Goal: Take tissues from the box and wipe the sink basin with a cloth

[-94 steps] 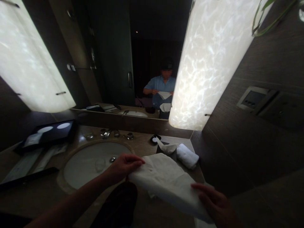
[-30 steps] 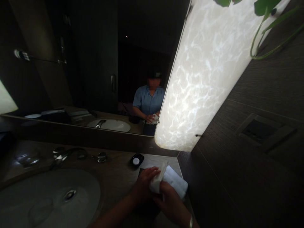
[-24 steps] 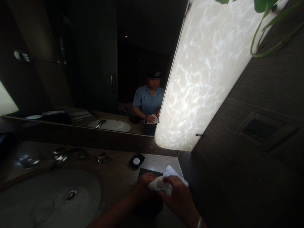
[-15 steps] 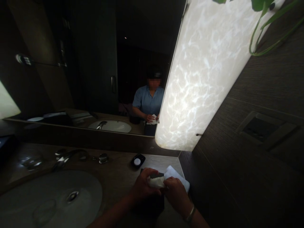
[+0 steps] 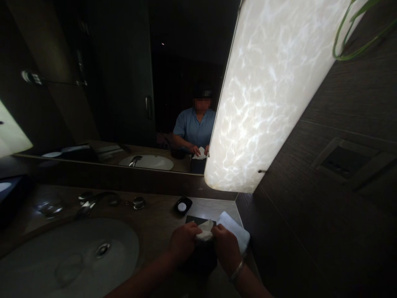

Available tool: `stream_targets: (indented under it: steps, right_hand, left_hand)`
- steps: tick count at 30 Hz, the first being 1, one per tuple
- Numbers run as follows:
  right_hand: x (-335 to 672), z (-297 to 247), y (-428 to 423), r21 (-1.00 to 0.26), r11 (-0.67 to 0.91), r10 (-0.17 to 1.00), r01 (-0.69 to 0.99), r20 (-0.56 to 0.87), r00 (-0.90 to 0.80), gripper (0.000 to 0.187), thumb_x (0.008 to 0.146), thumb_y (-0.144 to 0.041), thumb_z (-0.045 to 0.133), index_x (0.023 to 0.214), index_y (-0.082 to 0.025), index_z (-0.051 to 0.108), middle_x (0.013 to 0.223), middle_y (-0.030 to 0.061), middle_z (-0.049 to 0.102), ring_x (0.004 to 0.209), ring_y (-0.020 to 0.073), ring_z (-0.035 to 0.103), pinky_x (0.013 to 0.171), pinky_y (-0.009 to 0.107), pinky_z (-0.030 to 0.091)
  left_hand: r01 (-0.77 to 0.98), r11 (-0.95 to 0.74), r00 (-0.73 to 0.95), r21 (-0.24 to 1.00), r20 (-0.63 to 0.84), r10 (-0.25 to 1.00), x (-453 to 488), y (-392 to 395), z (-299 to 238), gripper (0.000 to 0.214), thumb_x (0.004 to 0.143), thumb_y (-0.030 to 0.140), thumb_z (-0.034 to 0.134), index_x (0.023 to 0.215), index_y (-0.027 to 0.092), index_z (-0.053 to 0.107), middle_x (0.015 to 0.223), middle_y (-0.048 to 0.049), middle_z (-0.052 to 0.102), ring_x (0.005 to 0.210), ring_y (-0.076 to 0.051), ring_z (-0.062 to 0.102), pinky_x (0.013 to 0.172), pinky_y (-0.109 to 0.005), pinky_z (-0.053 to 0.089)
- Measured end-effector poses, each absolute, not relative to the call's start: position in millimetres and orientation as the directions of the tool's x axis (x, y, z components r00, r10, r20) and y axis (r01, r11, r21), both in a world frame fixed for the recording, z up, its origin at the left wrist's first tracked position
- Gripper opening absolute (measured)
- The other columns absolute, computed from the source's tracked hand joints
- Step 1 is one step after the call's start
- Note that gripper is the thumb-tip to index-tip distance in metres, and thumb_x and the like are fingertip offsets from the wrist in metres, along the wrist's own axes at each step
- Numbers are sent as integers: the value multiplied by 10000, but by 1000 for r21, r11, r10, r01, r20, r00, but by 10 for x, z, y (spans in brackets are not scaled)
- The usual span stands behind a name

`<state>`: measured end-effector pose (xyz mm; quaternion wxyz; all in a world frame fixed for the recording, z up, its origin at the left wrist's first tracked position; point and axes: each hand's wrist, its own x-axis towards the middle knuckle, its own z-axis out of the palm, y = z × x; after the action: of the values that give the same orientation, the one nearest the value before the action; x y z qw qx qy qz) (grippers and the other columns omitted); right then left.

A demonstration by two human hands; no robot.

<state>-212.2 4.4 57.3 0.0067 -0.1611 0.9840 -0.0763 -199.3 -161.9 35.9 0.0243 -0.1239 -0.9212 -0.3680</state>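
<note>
My left hand (image 5: 182, 242) and my right hand (image 5: 226, 246) meet over a dark tissue box (image 5: 198, 258) at the right end of the vanity counter. Both hands pinch a white tissue (image 5: 205, 231) that sticks up from the top of the box in a small folded point. My fingers are curled around it from either side. A rolled white towel (image 5: 235, 233) lies just right of my right hand, against the wall corner.
An oval sink (image 5: 66, 258) with a drain (image 5: 101, 249) fills the lower left, a faucet (image 5: 93, 200) behind it. A small black dish (image 5: 182, 205) stands behind the box. The mirror (image 5: 124, 82) shows my reflection. A lit wall panel (image 5: 273, 91) glows at right.
Earlier I held a large unfolded tissue near the sink. Since then my hands moved to the tissue box, folding and tucking the tissue smaller; the view drifted slightly right and closer.
</note>
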Motion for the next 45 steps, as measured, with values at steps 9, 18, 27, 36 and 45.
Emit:
stream_targets:
  steps: [9, 18, 27, 36, 45]
  right_hand:
    - [-1970, 241, 163, -313, 774, -563, -551, 61, -825, 305, 786, -184, 480, 1076, -239, 554, 1248, 17, 546, 1345, 276, 234, 1071, 617, 51]
    - [-2096, 364, 19, -318, 827, -495, -464, -19, -869, 217, 802, -260, 457, 929, -203, 623, 958, 48, 667, 1267, 311, 346, 1008, 656, 85]
    - [-2100, 276, 84, -510, 798, -349, -321, 43, -936, 302, 831, -146, 414, 1093, -191, 556, 1173, 105, 548, 1202, 238, 406, 1040, 542, 176]
    - [-2125, 176, 39, -531, 778, -357, -337, 68, -932, 383, 885, -209, 366, 1259, -149, 420, 1110, 86, 600, 1201, 230, 406, 1080, 555, 51]
    - [-2092, 176, 8, -578, 741, -371, -342, 72, -926, 347, 858, -171, 382, 1187, -161, 491, 1079, 81, 584, 1084, 208, 485, 1082, 555, 102]
  left_hand:
    - [645, 659, -764, 387, 336, 551, -1970, -1789, -139, 464, 701, 118, 495, 1158, 154, 566, 1423, -133, 333, 1250, -318, 338, 1012, -473, 336]
    - [639, 589, -728, 494, 142, 671, -2205, -1799, 110, 332, 808, 196, 461, 1128, 196, 553, 1030, -98, 630, 1003, -238, 557, 1037, -549, 232]
    - [499, 754, -861, 428, 148, 486, -2172, -1808, 132, 234, 851, 316, 481, 769, 186, 656, 765, -67, 624, 951, -250, 484, 840, -431, 352]
    - [255, 685, -966, 683, 156, 205, -2145, -1677, -36, 273, 867, 297, 405, 780, 144, 614, 889, -95, 495, 866, -209, 488, 811, -377, 403]
    - [203, 560, -979, 803, 161, 123, -2097, -1688, -129, 310, 894, 346, 360, 869, 153, 601, 958, -103, 480, 895, -202, 513, 861, -399, 439]
